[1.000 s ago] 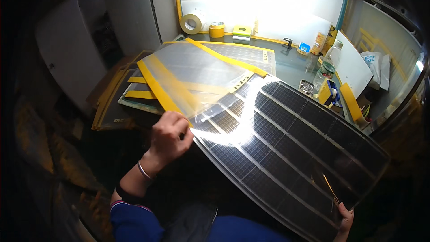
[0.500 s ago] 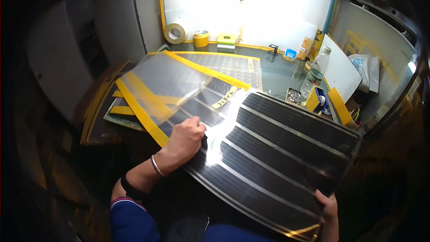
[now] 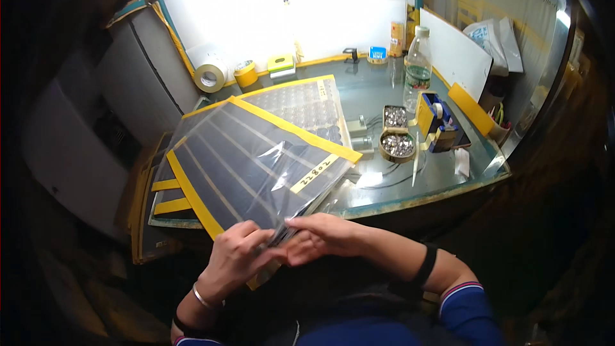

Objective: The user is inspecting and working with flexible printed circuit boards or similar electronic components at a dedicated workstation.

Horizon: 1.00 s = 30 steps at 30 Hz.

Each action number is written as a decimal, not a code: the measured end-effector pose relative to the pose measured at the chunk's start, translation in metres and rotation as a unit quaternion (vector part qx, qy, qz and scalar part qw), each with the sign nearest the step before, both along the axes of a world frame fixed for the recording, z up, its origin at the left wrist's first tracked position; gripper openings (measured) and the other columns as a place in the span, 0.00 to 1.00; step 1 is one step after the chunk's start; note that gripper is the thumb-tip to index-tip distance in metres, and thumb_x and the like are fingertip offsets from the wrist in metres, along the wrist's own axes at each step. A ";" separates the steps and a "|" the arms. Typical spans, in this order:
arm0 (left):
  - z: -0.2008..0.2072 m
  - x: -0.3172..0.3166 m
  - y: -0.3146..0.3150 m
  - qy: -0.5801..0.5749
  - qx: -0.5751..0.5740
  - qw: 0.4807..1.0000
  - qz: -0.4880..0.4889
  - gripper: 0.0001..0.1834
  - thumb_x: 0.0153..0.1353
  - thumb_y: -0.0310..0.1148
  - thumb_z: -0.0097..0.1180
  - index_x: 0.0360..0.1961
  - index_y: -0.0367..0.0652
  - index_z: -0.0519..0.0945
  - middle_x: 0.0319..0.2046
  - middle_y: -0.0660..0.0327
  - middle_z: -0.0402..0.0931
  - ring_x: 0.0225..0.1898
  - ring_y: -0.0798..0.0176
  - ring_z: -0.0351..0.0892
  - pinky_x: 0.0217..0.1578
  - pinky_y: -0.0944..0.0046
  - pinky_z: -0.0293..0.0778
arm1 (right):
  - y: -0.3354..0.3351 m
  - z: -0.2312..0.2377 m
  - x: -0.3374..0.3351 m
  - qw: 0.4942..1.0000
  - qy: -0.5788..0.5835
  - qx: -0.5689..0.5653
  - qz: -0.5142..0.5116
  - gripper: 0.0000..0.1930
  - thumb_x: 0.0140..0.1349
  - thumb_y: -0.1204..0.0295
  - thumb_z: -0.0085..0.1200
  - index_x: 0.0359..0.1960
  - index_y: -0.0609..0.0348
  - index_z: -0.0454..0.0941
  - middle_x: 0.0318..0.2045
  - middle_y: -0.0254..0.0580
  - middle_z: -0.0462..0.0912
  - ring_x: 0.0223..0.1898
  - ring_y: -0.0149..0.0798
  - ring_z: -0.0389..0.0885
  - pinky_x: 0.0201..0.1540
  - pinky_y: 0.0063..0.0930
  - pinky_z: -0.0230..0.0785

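Dark sheets with pale stripes (image 3: 234, 160) lie inside a clear plastic sleeve (image 3: 300, 129) edged with yellow tape. The sleeve rests on the bench and its near end reaches over the front edge. At that near end my left hand (image 3: 242, 253) is closed, fingers pinching the edge of the sleeve. Close beside it, my right hand (image 3: 320, 238) has its thumb on top and curled fingers below, gripping the same end. A pale handwritten label (image 3: 314, 174) sits on the sleeve's right side. The hands hide part of the sleeve's mouth.
Behind the sleeve lies a dotted sheet (image 3: 301, 106). Two open tins of small metal pieces (image 3: 397, 146), a blue tape dispenser (image 3: 439, 122) and a plastic bottle (image 3: 418, 67) stand on the right. Tape rolls (image 3: 210, 77) stand at the back left.
The striped sheets have gone from mostly outside to inside the sleeve. My right hand has moved from their far right corner to beside my left. The view has turned right.
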<state>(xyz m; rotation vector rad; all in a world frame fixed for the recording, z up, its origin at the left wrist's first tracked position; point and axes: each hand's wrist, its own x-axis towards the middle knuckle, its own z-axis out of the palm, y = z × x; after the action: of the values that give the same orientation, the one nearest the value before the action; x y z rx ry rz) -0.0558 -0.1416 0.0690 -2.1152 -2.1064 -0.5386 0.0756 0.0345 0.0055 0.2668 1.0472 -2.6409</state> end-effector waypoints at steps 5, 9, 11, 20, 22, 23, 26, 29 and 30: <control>-0.026 0.007 -0.023 -0.016 -0.025 0.998 0.056 0.15 0.46 0.32 0.69 0.36 0.40 0.81 0.28 0.57 0.76 0.30 0.54 0.79 0.30 0.60 0.76 | 0.020 0.019 0.046 0.945 0.064 0.295 0.126 0.20 0.67 0.63 0.55 0.54 0.66 0.74 0.37 0.42 0.84 0.37 0.29 0.82 0.40 0.19 0.76; -0.016 -0.034 -0.064 0.037 0.019 0.986 0.161 0.09 0.46 0.24 0.66 0.30 0.40 0.81 0.28 0.56 0.76 0.29 0.53 0.78 0.30 0.59 0.75 | 0.042 0.039 0.064 0.945 0.075 0.319 0.026 0.19 0.67 0.65 0.55 0.54 0.65 0.74 0.36 0.43 0.83 0.35 0.30 0.83 0.38 0.22 0.77; -0.004 -0.039 -0.084 0.001 0.032 0.950 0.310 0.11 0.43 0.23 0.68 0.30 0.38 0.81 0.28 0.55 0.77 0.28 0.55 0.78 0.30 0.61 0.75 | 0.051 0.047 0.066 0.943 0.078 0.318 -0.055 0.17 0.67 0.68 0.54 0.53 0.65 0.75 0.37 0.44 0.84 0.35 0.30 0.83 0.38 0.22 0.77; -0.088 -0.056 -0.055 -0.695 -0.169 0.671 0.196 0.39 0.67 0.63 0.36 0.50 0.31 0.74 0.37 0.52 0.81 0.36 0.62 0.82 0.37 0.67 0.78 | 0.065 -0.008 0.044 0.812 0.066 0.457 -0.358 0.10 0.64 0.79 0.53 0.46 0.69 0.78 0.34 0.44 0.84 0.33 0.30 0.84 0.36 0.21 0.79; -0.092 -0.064 -0.047 -0.791 -0.039 0.571 0.217 0.38 0.69 0.61 0.33 0.40 0.32 0.79 0.31 0.53 0.81 0.32 0.61 0.83 0.33 0.67 0.80 | 0.062 -0.008 0.044 0.810 0.061 0.461 -0.357 0.10 0.64 0.78 0.54 0.46 0.69 0.78 0.34 0.44 0.84 0.32 0.30 0.84 0.35 0.21 0.79; -0.095 -0.069 -0.047 -0.818 0.022 0.535 0.210 0.36 0.70 0.60 0.34 0.37 0.33 0.80 0.28 0.53 0.81 0.30 0.60 0.83 0.31 0.67 0.80 | 0.062 -0.010 0.044 0.808 0.058 0.464 -0.358 0.10 0.64 0.78 0.54 0.45 0.69 0.78 0.34 0.44 0.84 0.32 0.31 0.84 0.35 0.22 0.79; -0.083 -0.075 -0.050 -0.735 0.021 0.622 0.271 0.26 0.70 0.49 0.44 0.33 0.34 0.81 0.27 0.54 0.81 0.28 0.60 0.83 0.30 0.66 0.80 | 0.061 -0.012 0.041 0.811 0.050 0.457 -0.362 0.09 0.64 0.79 0.54 0.44 0.70 0.78 0.33 0.44 0.84 0.30 0.31 0.84 0.34 0.22 0.79; -0.060 -0.087 -0.062 -0.707 0.128 0.630 0.294 0.16 0.68 0.38 0.46 0.37 0.34 0.79 0.31 0.53 0.82 0.31 0.59 0.83 0.32 0.64 0.80 | 0.061 -0.011 0.049 0.807 0.017 0.442 -0.391 0.08 0.63 0.81 0.54 0.43 0.70 0.77 0.32 0.47 0.83 0.30 0.32 0.83 0.33 0.22 0.78; -0.056 -0.096 -0.073 -0.710 0.219 0.593 0.311 0.14 0.65 0.35 0.45 0.41 0.34 0.77 0.34 0.52 0.82 0.33 0.58 0.84 0.35 0.60 0.80 | 0.059 -0.010 0.048 0.805 0.017 0.445 -0.392 0.08 0.63 0.81 0.54 0.43 0.70 0.77 0.32 0.47 0.83 0.30 0.32 0.83 0.33 0.22 0.78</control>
<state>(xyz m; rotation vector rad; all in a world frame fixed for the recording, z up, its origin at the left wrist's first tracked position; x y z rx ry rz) -0.1516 -0.2150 0.0125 -0.2228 -2.3667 -2.7711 0.1238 0.0933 -0.0041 1.0341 2.5987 -2.4706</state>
